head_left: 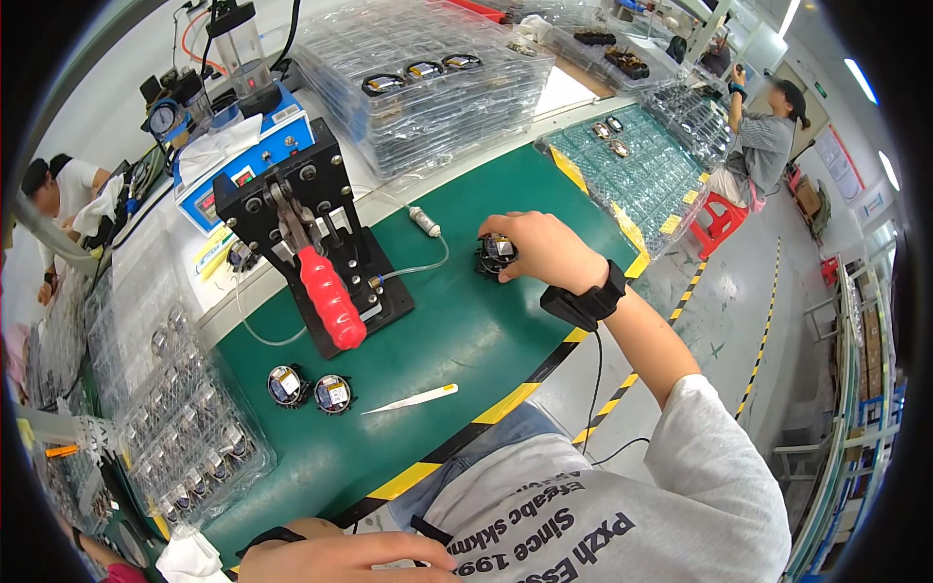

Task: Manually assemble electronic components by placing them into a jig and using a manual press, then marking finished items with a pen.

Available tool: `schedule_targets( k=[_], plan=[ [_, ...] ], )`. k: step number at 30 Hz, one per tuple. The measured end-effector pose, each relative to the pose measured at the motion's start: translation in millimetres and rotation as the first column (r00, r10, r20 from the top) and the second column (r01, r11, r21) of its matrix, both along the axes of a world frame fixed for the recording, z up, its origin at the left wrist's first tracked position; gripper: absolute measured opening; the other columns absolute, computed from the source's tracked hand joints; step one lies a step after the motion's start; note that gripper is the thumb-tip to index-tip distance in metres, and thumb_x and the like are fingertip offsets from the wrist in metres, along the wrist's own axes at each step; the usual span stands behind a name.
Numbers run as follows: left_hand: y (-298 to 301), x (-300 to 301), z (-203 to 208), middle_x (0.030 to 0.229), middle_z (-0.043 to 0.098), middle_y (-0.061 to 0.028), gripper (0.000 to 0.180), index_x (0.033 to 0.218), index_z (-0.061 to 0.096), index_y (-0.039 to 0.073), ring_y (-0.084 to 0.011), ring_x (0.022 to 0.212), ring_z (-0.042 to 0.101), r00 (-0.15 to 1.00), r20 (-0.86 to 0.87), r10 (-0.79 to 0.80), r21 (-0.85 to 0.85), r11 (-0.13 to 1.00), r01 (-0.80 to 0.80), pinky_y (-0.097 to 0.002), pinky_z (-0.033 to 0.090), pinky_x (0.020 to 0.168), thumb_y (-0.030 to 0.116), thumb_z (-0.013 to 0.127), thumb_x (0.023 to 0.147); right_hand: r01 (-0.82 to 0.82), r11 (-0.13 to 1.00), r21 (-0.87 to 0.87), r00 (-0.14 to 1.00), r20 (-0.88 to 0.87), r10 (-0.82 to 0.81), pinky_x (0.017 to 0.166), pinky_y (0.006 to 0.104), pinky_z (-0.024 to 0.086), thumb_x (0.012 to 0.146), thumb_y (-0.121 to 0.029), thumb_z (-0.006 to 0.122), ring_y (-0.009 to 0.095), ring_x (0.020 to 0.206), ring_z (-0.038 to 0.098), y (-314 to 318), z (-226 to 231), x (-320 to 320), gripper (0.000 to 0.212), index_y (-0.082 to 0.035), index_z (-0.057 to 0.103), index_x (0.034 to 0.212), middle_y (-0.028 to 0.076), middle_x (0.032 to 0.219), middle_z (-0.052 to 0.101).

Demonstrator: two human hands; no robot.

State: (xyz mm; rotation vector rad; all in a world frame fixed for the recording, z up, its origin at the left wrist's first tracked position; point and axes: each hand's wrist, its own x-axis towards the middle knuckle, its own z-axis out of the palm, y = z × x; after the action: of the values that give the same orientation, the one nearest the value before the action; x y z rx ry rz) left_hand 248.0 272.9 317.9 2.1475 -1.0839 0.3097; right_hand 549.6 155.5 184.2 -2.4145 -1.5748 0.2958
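Observation:
My right hand (546, 251) is closed around a small round black electronic part (495, 255) at the mat's far side, fingers curled over its rim. Low in the picture, close to my body, my left hand (340, 556) has its fingers stretched out and apart; nothing shows in them. Two similar round parts with pale labelled tops, one on the left (287, 386) and one beside it (332, 394), lie on the green mat (457, 335). White pointed tweezers (413, 398) rest to their right. Left of my right hand stands a black hand press (296, 209) with a red ribbed handle (330, 296).
A clear tray (190, 437) of round parts lies on the left. Behind the press sits a blue control box (248, 160), with thin tubing crossing the mat. Stacked clear trays (418, 107) rise at the back; another tray (622, 165) lies right. People work nearby.

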Motion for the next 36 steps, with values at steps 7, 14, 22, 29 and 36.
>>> schedule_targets(
  k=[7, 14, 22, 29, 36],
  plan=[
    [-3, -14, 3, 0.081, 0.059, -0.0045, 0.053, 0.114, 0.064, 0.001, -0.0177, 0.072, 0.056, 0.978, -0.203, 0.043, -0.041, 0.998, -0.052, -0.0306, 0.046, 0.070, 0.045, 0.050, 0.089, -0.084, 0.996, -0.026, 0.996, 0.028, 0.085, 0.078, 0.0401, 0.049, 0.060, -0.010, 0.081, 0.033, 0.091, 0.061, 5, -12, -7, 0.056, -0.012, 0.058, 0.111, 0.010, 0.099, 0.062],
    [-14, -48, -38, 0.090, 0.057, -0.0057, 0.060, 0.121, 0.059, 0.002, -0.0188, 0.079, 0.055, 0.839, 0.432, 0.330, -0.019, 0.934, -0.357, -0.0328, 0.045, 0.076, 0.051, 0.043, 0.090, -0.068, 0.998, 0.015, 0.997, 0.030, 0.067, 0.077, 0.0400, 0.049, 0.060, -0.005, 0.080, 0.033, 0.091, 0.060, 2, -9, -9, 0.054, -0.011, 0.058, 0.109, 0.011, 0.100, 0.061],
    [-1, -48, 15, 0.087, 0.055, -0.0041, 0.054, 0.125, 0.057, 0.005, -0.0183, 0.078, 0.054, 0.980, -0.137, 0.146, 0.253, 0.961, -0.108, -0.0312, 0.045, 0.077, 0.044, 0.050, 0.088, -0.042, 0.999, -0.004, 0.999, -0.003, 0.042, 0.080, 0.0392, 0.049, 0.059, -0.003, 0.080, 0.032, 0.093, 0.060, -1, -6, -9, 0.058, -0.011, 0.058, 0.112, 0.010, 0.102, 0.061],
    [-32, -43, -50, 0.086, 0.055, -0.0026, 0.051, 0.128, 0.057, 0.008, -0.0175, 0.077, 0.054, 0.646, 0.562, 0.516, -0.227, 0.847, -0.480, -0.0300, 0.046, 0.076, 0.037, 0.055, 0.086, 0.036, 0.988, 0.152, 0.998, 0.039, -0.042, 0.086, 0.0400, 0.047, 0.058, -0.004, 0.080, 0.033, 0.108, 0.054, -2, 5, -37, 0.069, -0.014, 0.054, 0.121, 0.011, 0.117, 0.055],
    [1, -61, 10, 0.089, 0.060, -0.0029, 0.038, 0.119, 0.063, 0.009, -0.0173, 0.078, 0.057, 0.971, -0.088, 0.221, 0.117, 0.971, -0.211, -0.0299, 0.047, 0.074, 0.030, 0.055, 0.088, -0.251, 0.942, 0.223, 0.967, 0.110, 0.232, 0.092, 0.0415, 0.045, 0.067, -0.013, 0.077, 0.033, 0.113, 0.051, -11, 15, -83, 0.065, -0.014, 0.051, 0.127, 0.012, 0.126, 0.050]
  ],
)
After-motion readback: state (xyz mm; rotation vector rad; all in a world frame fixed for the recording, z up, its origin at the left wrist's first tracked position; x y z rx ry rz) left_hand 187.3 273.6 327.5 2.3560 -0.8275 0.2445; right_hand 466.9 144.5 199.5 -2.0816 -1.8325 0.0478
